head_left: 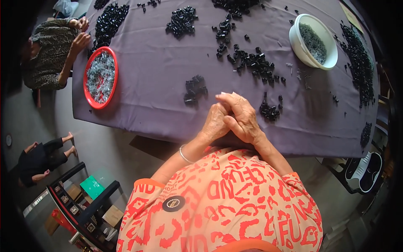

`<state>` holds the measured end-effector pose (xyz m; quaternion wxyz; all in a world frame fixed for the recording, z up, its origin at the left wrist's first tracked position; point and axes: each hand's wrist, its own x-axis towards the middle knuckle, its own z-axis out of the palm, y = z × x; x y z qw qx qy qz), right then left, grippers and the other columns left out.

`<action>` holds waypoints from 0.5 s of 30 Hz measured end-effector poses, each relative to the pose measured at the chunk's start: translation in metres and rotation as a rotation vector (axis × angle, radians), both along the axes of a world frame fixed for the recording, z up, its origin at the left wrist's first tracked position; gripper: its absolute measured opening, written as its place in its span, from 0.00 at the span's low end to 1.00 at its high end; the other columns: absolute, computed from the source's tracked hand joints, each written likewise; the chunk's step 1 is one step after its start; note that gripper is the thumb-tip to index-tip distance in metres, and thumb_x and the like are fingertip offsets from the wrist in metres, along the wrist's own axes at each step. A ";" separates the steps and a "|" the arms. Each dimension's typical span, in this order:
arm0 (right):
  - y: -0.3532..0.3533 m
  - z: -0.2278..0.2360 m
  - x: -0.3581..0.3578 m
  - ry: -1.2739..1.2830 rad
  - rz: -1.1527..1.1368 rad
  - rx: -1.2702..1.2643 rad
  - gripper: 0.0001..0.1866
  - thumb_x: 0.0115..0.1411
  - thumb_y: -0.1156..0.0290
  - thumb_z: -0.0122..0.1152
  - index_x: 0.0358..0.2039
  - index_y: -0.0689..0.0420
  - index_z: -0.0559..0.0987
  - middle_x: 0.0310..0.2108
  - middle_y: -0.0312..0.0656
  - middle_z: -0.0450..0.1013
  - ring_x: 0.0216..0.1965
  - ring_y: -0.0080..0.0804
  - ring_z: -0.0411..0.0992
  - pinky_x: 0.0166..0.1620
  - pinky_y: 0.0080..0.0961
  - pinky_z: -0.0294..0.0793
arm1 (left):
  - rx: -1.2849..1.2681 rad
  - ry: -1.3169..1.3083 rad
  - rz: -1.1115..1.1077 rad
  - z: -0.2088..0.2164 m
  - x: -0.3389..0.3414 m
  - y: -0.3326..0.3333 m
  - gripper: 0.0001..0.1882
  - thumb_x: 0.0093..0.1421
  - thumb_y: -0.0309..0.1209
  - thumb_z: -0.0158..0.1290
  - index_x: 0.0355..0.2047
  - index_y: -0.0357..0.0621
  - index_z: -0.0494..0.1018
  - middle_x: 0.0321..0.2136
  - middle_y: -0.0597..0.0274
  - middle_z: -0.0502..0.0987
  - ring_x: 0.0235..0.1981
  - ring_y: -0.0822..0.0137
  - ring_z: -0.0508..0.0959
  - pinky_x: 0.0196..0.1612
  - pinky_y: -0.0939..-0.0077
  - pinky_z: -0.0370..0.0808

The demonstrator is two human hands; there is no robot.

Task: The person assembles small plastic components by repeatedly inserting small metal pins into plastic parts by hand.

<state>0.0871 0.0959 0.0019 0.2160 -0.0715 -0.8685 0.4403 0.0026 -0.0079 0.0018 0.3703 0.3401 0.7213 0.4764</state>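
Note:
My left hand point(215, 121) and my right hand point(243, 119) meet above the near edge of the table. The fingers of the right hand curve over those of the left, and both look closed. Whatever lies between them, if anything, is hidden. Just beyond the left hand sits a small group of black plastic parts point(195, 89). Another little heap of black parts point(268, 111) lies to the right of my right hand. Farther off, a looser pile of black parts point(256, 63) spreads over the purple-grey tablecloth point(155, 80).
A red oval basin point(86, 90) of clear small pieces stands at left; a white tub point(332, 59) of similar pieces stands at far right. More black heaps point(181, 22) lie toward the back, with a long one point(359, 63) along the right edge. A co-worker point(50, 52) sits at left.

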 end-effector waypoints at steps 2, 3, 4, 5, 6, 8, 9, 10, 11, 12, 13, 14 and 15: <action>0.011 0.003 0.001 0.056 0.045 0.017 0.20 0.55 0.62 0.57 0.46 0.58 0.74 0.47 0.48 0.71 0.53 0.49 0.67 0.58 0.41 0.62 | 0.090 0.053 0.060 0.004 0.001 0.004 0.09 0.46 0.27 0.57 0.27 0.35 0.74 0.21 0.49 0.75 0.22 0.53 0.76 0.26 0.65 0.70; 0.024 0.016 -0.005 0.054 0.002 0.246 0.14 0.53 0.72 0.58 0.42 0.58 0.76 0.48 0.45 0.72 0.54 0.48 0.66 0.57 0.39 0.63 | 0.032 0.051 0.000 0.001 0.001 0.001 0.10 0.49 0.30 0.57 0.30 0.36 0.74 0.24 0.51 0.76 0.25 0.57 0.77 0.29 0.68 0.72; 0.037 0.020 -0.012 0.055 -0.081 0.397 0.15 0.53 0.70 0.59 0.42 0.58 0.76 0.50 0.44 0.70 0.55 0.45 0.65 0.56 0.38 0.63 | -0.023 0.047 -0.066 0.004 0.003 0.002 0.11 0.52 0.32 0.57 0.32 0.38 0.75 0.27 0.54 0.77 0.28 0.62 0.78 0.32 0.71 0.73; 0.051 0.015 -0.024 -0.010 -0.153 0.453 0.15 0.53 0.70 0.60 0.42 0.58 0.76 0.51 0.43 0.69 0.56 0.45 0.64 0.56 0.38 0.63 | -0.017 0.137 -0.060 0.010 0.007 0.005 0.09 0.53 0.31 0.57 0.33 0.39 0.76 0.26 0.54 0.77 0.26 0.59 0.78 0.31 0.70 0.73; 0.062 0.012 -0.029 -0.079 -0.227 0.509 0.15 0.52 0.69 0.61 0.42 0.57 0.76 0.53 0.43 0.68 0.57 0.44 0.63 0.56 0.38 0.62 | -0.005 0.145 -0.068 0.011 0.010 0.006 0.09 0.53 0.31 0.57 0.33 0.39 0.76 0.26 0.54 0.77 0.26 0.59 0.78 0.31 0.70 0.73; 0.074 0.005 -0.019 -0.124 -0.202 0.559 0.16 0.52 0.69 0.62 0.42 0.57 0.76 0.54 0.43 0.67 0.58 0.43 0.62 0.57 0.38 0.61 | 0.014 0.305 -0.060 0.010 0.014 0.005 0.09 0.51 0.30 0.59 0.32 0.41 0.77 0.26 0.54 0.76 0.25 0.57 0.77 0.30 0.68 0.73; 0.079 0.003 -0.012 -0.180 -0.167 0.593 0.17 0.51 0.68 0.63 0.43 0.56 0.76 0.54 0.43 0.67 0.60 0.43 0.61 0.58 0.38 0.60 | 0.074 0.362 -0.047 0.006 0.017 0.004 0.09 0.49 0.28 0.61 0.31 0.42 0.76 0.25 0.56 0.75 0.24 0.56 0.76 0.29 0.67 0.73; 0.081 0.004 -0.004 -0.177 -0.172 0.596 0.17 0.51 0.68 0.63 0.43 0.56 0.76 0.54 0.43 0.67 0.60 0.43 0.61 0.58 0.38 0.60 | 0.078 0.366 -0.051 0.002 0.019 0.000 0.09 0.49 0.28 0.61 0.31 0.42 0.76 0.25 0.56 0.75 0.24 0.56 0.76 0.29 0.67 0.73; 0.080 0.005 0.008 -0.162 -0.149 0.614 0.18 0.51 0.69 0.63 0.44 0.56 0.76 0.55 0.43 0.66 0.60 0.43 0.60 0.58 0.38 0.60 | 0.117 0.440 -0.050 -0.003 0.020 -0.003 0.09 0.48 0.28 0.61 0.31 0.43 0.76 0.25 0.57 0.75 0.24 0.56 0.76 0.28 0.68 0.74; 0.079 0.006 0.021 -0.150 -0.128 0.632 0.19 0.51 0.70 0.63 0.45 0.55 0.75 0.56 0.43 0.65 0.61 0.44 0.59 0.59 0.38 0.59 | 0.157 0.510 -0.050 -0.002 0.021 -0.004 0.09 0.48 0.27 0.62 0.30 0.43 0.76 0.24 0.58 0.75 0.24 0.56 0.76 0.27 0.68 0.74; 0.081 0.005 0.031 -0.151 -0.157 0.577 0.20 0.51 0.71 0.63 0.46 0.55 0.75 0.58 0.43 0.64 0.62 0.44 0.58 0.60 0.38 0.58 | 0.166 0.550 -0.043 -0.001 0.021 -0.005 0.08 0.48 0.27 0.62 0.29 0.45 0.75 0.23 0.60 0.73 0.23 0.57 0.76 0.26 0.68 0.74; 0.082 0.007 0.039 -0.167 -0.187 0.533 0.20 0.51 0.71 0.63 0.46 0.55 0.76 0.57 0.42 0.65 0.62 0.44 0.58 0.60 0.38 0.58 | 0.167 0.546 -0.050 0.001 0.019 -0.007 0.08 0.48 0.27 0.62 0.29 0.45 0.75 0.23 0.60 0.73 0.23 0.57 0.76 0.26 0.68 0.74; 0.083 0.007 0.047 -0.178 -0.202 0.528 0.20 0.51 0.71 0.63 0.46 0.55 0.76 0.56 0.42 0.66 0.62 0.44 0.58 0.60 0.39 0.57 | 0.151 0.648 -0.026 0.005 0.016 -0.008 0.08 0.48 0.27 0.62 0.28 0.45 0.75 0.23 0.60 0.73 0.23 0.57 0.76 0.26 0.68 0.74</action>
